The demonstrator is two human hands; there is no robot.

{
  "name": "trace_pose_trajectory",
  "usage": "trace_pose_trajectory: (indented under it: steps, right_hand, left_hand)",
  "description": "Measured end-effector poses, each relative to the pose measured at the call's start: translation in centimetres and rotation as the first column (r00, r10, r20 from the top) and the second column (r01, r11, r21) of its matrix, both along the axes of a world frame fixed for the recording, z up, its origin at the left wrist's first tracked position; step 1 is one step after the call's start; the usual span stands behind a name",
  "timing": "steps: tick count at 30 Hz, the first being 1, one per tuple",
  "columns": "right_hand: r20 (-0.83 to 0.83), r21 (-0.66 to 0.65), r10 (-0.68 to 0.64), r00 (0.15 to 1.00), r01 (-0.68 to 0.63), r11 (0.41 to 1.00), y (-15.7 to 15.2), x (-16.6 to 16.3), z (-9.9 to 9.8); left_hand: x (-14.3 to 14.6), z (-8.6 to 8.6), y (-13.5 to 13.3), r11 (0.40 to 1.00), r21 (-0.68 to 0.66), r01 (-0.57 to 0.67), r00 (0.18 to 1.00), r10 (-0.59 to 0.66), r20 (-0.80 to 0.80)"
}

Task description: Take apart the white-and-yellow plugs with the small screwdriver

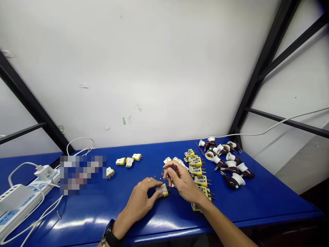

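Note:
My left hand [142, 200] is closed on a small yellow and white plug adapter [162, 190], pressing it onto the blue table [257, 202]. My right hand [181, 181] is just right of it, fingers curled round a thin dark-handled screwdriver [171, 170] whose tip points down at the adapter. A black watch sits on my left wrist. Tiny screws lie scattered just behind the hands.
A row of yellow adapters [196, 169] runs right of my right hand, with maroon and white lamp sockets [228, 161] beyond. Loose adapters [128, 161] lie at centre left. A white power strip [17, 206] with cables and a charger [44, 171] sits far left.

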State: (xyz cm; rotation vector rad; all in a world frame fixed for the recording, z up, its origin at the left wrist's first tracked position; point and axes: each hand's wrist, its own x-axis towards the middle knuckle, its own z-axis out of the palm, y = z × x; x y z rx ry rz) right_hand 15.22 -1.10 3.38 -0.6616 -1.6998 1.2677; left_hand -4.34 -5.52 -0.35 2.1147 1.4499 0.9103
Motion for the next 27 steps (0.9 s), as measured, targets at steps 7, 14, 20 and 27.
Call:
trace_pose_trajectory:
  steps: [7, 14, 20, 27]
  right_hand:
    - [-0.323, -0.043, -0.356, 0.877, 0.362, 0.931, 0.2, 1.2, 0.8]
    - [0.075, 0.091, -0.299, 0.951, 0.292, 0.952, -1.7, 4.0, 0.8]
    - [0.677, 0.201, -0.19, 0.711, 0.07, 0.977, -3.3, 4.1, 0.1]
    - [0.825, 0.273, -0.235, 0.514, 0.0, 0.962, -4.0, 2.6, -2.5]
  left_hand:
    - [0.3, 0.5, 2.9, 0.997, 0.017, -0.074, 0.995, 0.075, -0.061]
    - [-0.4, 0.6, 3.6, 0.997, 0.061, -0.04, 0.988, 0.048, -0.149]
    - [0.0, 0.7, 0.4, 0.995, -0.1, 0.017, 0.96, -0.044, -0.278]
    - [0.4, 1.6, 0.4, 0.961, -0.233, 0.149, 0.986, -0.163, -0.043]
